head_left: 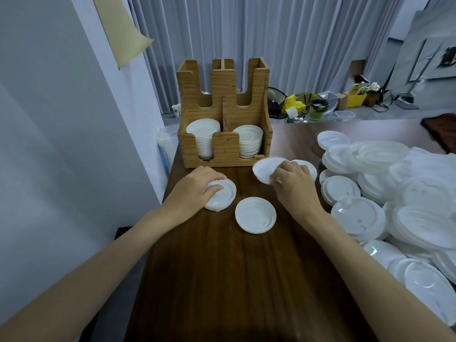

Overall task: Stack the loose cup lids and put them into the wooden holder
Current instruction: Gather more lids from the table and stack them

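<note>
Mid-frame: left hand [197, 187] clasps small lid stack [220, 197] on desk [222, 272]; right hand [293, 182] pinches tilted lid [264, 170]. Wooden holder [223, 112], upper centre, front slots part-filled. Large loose pile [394, 193] at right remains, so task looks far from done.

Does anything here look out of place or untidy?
Yes: the heap of lids at the right of the table sprawls loosely, many tilted and overlapping, unlike the neat stacks in the holder.

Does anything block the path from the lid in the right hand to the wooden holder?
Nothing visible does. The right hand holds the lid tilted just in front of the wooden holder, whose front slots are open on top.
</note>
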